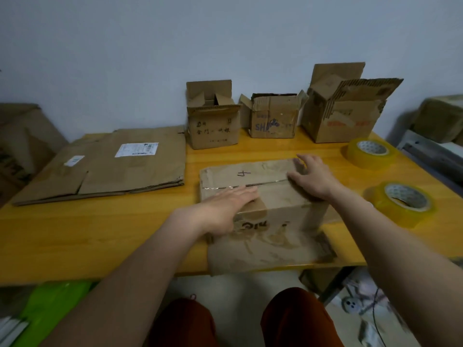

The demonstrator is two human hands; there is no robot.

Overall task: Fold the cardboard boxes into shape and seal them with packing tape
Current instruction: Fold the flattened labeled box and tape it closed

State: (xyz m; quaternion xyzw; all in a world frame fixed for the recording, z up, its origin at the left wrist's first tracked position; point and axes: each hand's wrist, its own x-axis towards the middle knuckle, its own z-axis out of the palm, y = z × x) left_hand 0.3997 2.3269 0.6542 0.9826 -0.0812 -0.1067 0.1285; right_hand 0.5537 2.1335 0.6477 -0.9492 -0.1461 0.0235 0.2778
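A brown cardboard box [270, 216] stands on the yellow table [100, 234] in front of me, its top flaps folded down and meeting along a middle seam. My left hand [225, 206] lies flat on the near flap at the left. My right hand [310, 176] presses with spread fingers on the right end of the top, over the seam. Two rolls of yellowish packing tape lie to the right: one [370, 152] farther back, the other [403, 204] nearer me. A loose flap of the box hangs over the table's front edge.
A stack of flattened cardboard [107, 166] lies on the left of the table. Three opened boxes stand along the wall: a small one [213, 121], a middle one [273, 116] and a large one [343, 106]. More cartons sit beyond both table ends.
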